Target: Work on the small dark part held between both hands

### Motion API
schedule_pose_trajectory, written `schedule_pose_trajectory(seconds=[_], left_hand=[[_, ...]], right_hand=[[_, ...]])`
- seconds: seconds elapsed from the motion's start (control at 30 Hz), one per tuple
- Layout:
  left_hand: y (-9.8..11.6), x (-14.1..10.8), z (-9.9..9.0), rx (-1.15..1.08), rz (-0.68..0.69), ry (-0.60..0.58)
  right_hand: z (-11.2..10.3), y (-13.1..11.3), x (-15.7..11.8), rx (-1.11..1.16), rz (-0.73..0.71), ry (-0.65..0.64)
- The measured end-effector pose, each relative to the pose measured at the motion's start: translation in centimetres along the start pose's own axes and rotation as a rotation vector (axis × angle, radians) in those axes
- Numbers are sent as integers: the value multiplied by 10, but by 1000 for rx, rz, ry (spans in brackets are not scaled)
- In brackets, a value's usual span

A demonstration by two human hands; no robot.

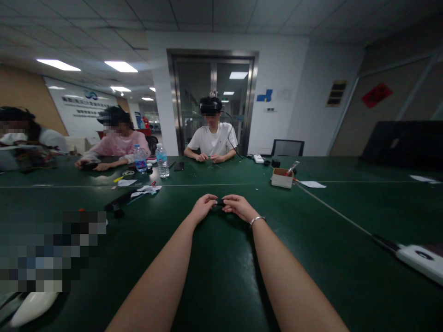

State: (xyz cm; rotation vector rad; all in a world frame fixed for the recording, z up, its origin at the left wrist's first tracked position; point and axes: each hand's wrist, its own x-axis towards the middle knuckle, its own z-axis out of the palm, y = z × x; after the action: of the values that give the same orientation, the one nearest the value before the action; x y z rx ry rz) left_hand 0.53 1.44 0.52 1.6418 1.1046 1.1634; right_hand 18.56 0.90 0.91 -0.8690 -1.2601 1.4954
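Both of my arms stretch forward over the dark green table (221, 276). Between my fingertips is a small black object (220, 203), with a lighter patch at its left end; it is too small for me to make out its kind. My left hand (203, 207) pinches its left end, while the fingers of my right hand (240, 207) close on its right end. A silver bracelet (257, 221) circles my right wrist. The fingers partly hide the object, which is just above or on the tabletop; I cannot tell which.
Across the table sits a person in a white shirt (213, 140). A small cardboard box (282, 178) stands ahead to the right, and water bottles (162, 161) ahead to the left. A white power strip (420, 262) lies right; a white mouse-shaped item (34, 308) lies near left.
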Motion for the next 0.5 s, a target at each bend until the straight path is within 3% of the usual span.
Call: schedule_pose_trajectory(seconds=[0.5], left_hand=[[2,-2,-7,-95,107,12]], right_hand=[[2,-1,1,-14,23,36]])
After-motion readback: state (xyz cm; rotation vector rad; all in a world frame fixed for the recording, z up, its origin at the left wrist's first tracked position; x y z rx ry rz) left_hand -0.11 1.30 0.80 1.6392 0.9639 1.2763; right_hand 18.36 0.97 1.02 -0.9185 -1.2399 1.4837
